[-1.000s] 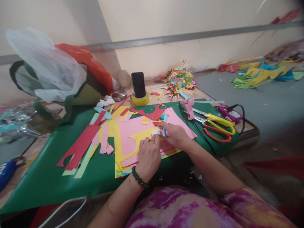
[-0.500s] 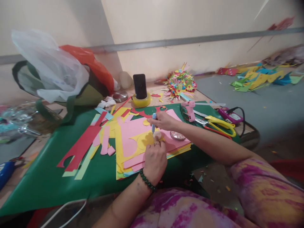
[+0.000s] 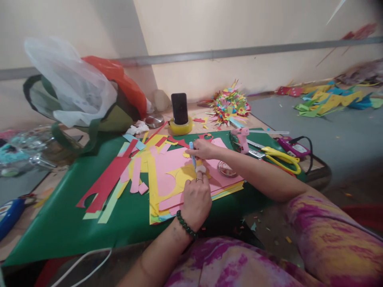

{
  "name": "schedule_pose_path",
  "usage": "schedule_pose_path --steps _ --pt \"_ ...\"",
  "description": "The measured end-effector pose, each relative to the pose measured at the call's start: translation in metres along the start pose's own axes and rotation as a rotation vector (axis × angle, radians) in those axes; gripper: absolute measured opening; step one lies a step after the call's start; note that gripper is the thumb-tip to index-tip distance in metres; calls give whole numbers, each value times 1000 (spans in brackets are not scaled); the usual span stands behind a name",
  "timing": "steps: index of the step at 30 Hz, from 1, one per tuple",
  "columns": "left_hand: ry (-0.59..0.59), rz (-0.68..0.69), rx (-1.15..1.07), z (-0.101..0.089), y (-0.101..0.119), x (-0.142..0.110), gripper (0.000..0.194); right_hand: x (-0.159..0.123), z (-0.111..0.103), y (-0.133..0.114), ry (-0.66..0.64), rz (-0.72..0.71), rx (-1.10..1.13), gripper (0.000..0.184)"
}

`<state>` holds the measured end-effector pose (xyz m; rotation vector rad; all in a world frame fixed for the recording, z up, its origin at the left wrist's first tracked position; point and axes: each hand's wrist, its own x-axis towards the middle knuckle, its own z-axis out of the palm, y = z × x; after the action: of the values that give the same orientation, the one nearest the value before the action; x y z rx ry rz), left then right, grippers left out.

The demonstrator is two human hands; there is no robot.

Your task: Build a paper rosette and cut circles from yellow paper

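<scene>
My right hand [image 3: 205,149] is closed round a light blue pen [image 3: 193,156], its tip down on the yellow paper [image 3: 179,177] that lies on a stack of pink sheets [image 3: 167,163]. My left hand [image 3: 196,196], with a ring and a green bead bracelet, presses its curled fingers on a small white round piece [image 3: 201,169] right beside the pen tip. Both hands work over the green mat [image 3: 60,223].
Pink glue gun [image 3: 241,137], yellow and red scissors [image 3: 279,155] and a purple device [image 3: 291,146] lie right. A round clear lid [image 3: 226,169] sits by my right forearm. A phone [image 3: 179,108] stands in a tape roll. Red and yellow scraps [image 3: 104,183] lie left; bags [image 3: 74,91] behind.
My right hand has lifted the pen from beside my left hand and carried it up and left, then set its tip down. The round lid it covered now shows.
</scene>
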<state>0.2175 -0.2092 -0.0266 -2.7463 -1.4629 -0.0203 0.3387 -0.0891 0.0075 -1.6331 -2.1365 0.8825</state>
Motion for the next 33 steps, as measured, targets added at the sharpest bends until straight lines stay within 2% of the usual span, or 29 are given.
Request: schedule_pose_path --steps 5,10,14,19,22,26,30,33 --pt "5 2 7 0 -2 1 44 -14 -2 19 112 26 125 44" --pt "-36 3 -28 -5 -5 3 42 -40 7 30 286 31 104 46" --pt "-47 40 -59 -15 -14 5 38 -65 22 38 405 -46 95 46" --pt "-191 60 -123 -40 -37 21 33 -96 40 42 512 -177 54 44" --pt "-292 119 -168 -57 -49 40 26 -105 48 40 544 -317 0 41" --pt "-410 207 -138 -74 -54 61 25 -99 57 38 504 -444 -32 33" --pt "-465 227 -105 -83 -51 68 22 -91 63 38 487 -539 -45 30" --pt "-486 225 -102 -85 -50 67 22 -91 66 38 485 -548 -68 28"
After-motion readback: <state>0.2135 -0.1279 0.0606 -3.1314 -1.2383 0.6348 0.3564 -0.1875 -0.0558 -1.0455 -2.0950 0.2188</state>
